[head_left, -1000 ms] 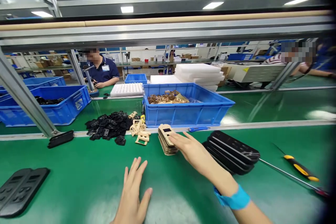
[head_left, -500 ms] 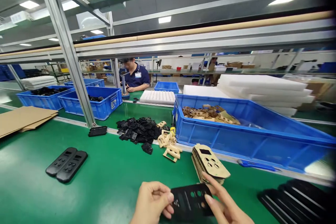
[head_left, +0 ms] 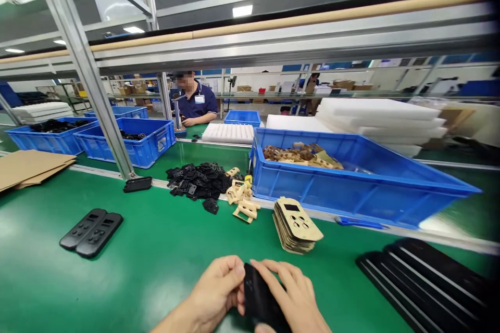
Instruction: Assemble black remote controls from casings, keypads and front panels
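My left hand [head_left: 221,286] pinches the left edge of a black faceplate [head_left: 261,299] between thumb and fingers. Across the right side of that plate lies my right hand [head_left: 295,291], gripping it with its fingers along the edge and its thumb low at the near end. The plate is tilted, and the fingers cover part of it. Beyond the hands stands a stack of tan faceplates [head_left: 299,226] with a rectangular window and round holes. Several long black parts [head_left: 422,276] lie at the right, and two black housings with cutouts [head_left: 91,232] rest side by side at the left.
A blue bin [head_left: 351,187] of tan parts sits behind the stack. Left of it are loose tan pieces [head_left: 246,210] and a heap of small black parts [head_left: 199,179]. A blue pen-like tool [head_left: 361,222] lies along the bin. Across the bench, a co-worker [head_left: 199,101] sits.
The black faceplate has turned from lying broadside, holes showing, to a steeper, narrower view. My right hand has moved left, closer to my left hand, and wraps over the plate. The view has shifted.
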Demonstrator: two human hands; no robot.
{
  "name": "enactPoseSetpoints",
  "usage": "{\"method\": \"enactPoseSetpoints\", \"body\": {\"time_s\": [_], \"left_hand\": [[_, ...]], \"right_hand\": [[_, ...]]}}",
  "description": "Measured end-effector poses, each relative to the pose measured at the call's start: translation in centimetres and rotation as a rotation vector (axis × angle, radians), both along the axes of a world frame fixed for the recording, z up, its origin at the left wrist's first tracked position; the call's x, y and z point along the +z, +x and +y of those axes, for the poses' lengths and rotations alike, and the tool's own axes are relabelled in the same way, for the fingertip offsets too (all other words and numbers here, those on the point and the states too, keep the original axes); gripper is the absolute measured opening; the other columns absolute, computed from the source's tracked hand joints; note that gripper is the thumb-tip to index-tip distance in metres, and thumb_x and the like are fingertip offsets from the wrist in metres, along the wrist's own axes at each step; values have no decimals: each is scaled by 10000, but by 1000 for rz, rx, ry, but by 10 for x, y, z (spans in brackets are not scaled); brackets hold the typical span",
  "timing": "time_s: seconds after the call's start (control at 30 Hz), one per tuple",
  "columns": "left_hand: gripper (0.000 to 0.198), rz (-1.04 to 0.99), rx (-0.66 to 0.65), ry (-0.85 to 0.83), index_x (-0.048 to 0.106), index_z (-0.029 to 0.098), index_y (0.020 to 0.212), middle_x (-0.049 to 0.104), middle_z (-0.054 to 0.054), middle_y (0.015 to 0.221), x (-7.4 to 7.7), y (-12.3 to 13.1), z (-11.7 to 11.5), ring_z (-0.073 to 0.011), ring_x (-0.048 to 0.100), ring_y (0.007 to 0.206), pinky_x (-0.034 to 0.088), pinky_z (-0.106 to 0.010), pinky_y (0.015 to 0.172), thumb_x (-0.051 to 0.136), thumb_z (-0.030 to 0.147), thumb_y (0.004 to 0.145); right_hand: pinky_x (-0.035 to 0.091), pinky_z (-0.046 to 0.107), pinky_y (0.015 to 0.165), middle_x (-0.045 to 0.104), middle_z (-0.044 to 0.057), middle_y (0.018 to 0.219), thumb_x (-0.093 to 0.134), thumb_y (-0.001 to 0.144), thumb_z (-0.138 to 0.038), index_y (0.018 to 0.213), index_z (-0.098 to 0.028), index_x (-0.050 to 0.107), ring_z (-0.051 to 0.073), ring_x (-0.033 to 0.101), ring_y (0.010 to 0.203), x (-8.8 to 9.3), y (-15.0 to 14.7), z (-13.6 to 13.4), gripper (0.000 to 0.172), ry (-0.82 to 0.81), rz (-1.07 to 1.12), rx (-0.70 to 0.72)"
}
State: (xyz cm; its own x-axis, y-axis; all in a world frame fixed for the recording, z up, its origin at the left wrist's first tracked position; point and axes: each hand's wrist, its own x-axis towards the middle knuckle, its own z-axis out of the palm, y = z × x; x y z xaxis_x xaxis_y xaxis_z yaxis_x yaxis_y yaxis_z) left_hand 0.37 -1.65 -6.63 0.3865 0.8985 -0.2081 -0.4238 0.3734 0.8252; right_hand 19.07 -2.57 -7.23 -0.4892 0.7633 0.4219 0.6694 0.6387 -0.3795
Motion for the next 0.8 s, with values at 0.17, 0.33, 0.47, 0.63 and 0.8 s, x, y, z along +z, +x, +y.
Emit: {"method": "enactPoseSetpoints", "body": {"time_s": [0.17,0.33,0.47,0.63,0.8], "left_hand": [[462,-49,-7,21,480,158,668,463,67,501,10,3,-5,-33,403,398,327,-152,398,759,526,652],[387,-130,-16,36,488,149,689,475,51,554,22,9,-11,-35,424,456,340,-148,449,731,449,725],[375,-7,-9,54,441,173,714,467,49,610,29,-1,-9,-34,365,474,290,-131,415,699,442,754],[361,464,42,391,406,210,782,456,67,520,29,-17,28,-68,411,392,374,-179,406,449,558,867],[474,808,161,655,529,184,1186,500,-144,1284,37,-12,81,-221,610,996,511,-337,816,634,391,772]], "right_hand": [[505,353,895,581,121,1225,609,839,-382,1323,-229,481,268,552,1096,7,-14,-10,523,-190,151,57],[508,280,889,529,118,1283,527,903,-346,1395,-246,390,222,586,1091,-10,-17,-13,520,-159,407,97],[514,347,891,591,111,1238,512,865,-530,1272,-234,531,275,560,1141,7,8,-6,504,-99,884,-151],[461,433,970,451,-6,1429,350,886,-622,1175,-354,602,270,356,1341,65,44,6,468,18,1679,-553],[426,488,1003,493,1,1401,445,827,-631,1132,-379,617,309,340,1348,40,38,14,432,-224,1605,-524]]}}
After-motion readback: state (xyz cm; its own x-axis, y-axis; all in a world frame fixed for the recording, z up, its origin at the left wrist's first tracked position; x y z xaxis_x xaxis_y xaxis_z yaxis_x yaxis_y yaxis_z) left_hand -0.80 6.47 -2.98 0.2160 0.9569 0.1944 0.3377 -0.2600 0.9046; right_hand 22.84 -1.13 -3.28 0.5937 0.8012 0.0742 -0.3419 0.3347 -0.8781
